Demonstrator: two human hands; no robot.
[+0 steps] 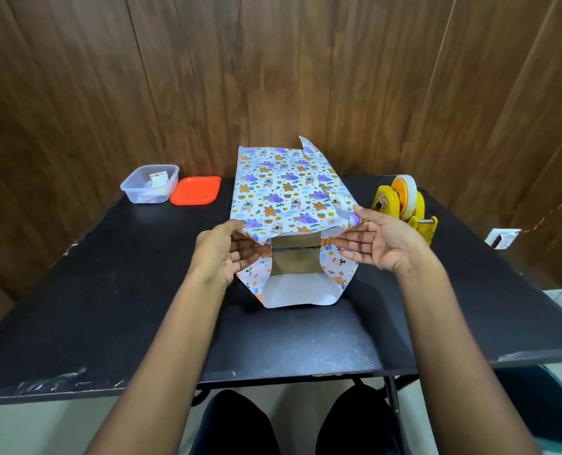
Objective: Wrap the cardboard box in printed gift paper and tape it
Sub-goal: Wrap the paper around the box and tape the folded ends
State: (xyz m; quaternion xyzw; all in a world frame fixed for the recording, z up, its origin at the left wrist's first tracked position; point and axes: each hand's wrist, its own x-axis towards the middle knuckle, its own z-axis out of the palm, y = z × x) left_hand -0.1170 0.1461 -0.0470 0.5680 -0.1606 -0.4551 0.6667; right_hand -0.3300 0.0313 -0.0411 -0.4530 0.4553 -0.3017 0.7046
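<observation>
1. Well left of the box, a clear tub (150,183) and an orange lid (196,190) sit together on the table (109,290).
2. Our left hand (224,254) presses the paper (279,188) at the box's near left corner, fingers straight, gripping nothing.
3. The box (296,254) sits mid-table, papered on top, its near end bare. We judge we are folding the end flaps.
4. Our right hand (381,244) mirrors this at the near right corner, fingers straight.
5. Right of the box stands the tape dispenser (404,205). Next, both side flaps need creasing flat, then one hand can reach for tape.
</observation>
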